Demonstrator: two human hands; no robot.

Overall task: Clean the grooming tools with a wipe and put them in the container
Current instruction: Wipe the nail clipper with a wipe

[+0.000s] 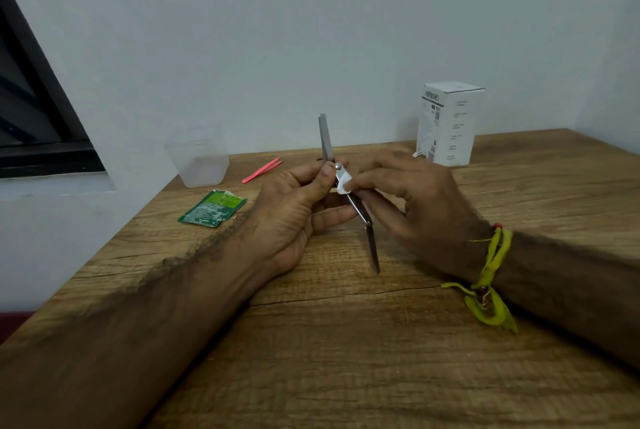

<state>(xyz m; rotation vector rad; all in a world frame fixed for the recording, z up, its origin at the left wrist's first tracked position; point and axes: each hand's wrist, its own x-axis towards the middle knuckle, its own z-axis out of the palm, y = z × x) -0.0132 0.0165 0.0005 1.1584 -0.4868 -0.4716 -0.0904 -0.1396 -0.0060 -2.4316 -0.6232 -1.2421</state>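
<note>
- Two forearms reach in over a wooden table [346, 342]; a yellow-green thread band [490, 276] is knotted round the right wrist
- The left hand [294, 210] grips a folding grooming tool [358, 209] near its rivet, thumb pressed by the pivot and fingers curled beneath; one grey arm of the tool stands up toward the wall, a dark blade slants down toward the tabletop
- The right hand [415, 207] pinches a small white wipe [344, 185] between fingertips and thumb, pressed to the metal just below the pivot; the other fingers are loosely spread
- Pink tweezers [262, 170] lie on the table beyond the hands; a clear plastic container [199, 162] stands at the far left edge by the wall, apparently empty, well apart from the tool
- A torn green sachet [213, 209] lies near the left hand; a white carton [448, 124] stands at the far right
- Judged: wiping is under way, nothing stowed yet
- Risks: the wipe is small, so a finger could slide off it onto the blade's edge; the hinged arm could swing shut on the left thumb if the grip loosens; the tip hangs near the wood and could catch
</note>
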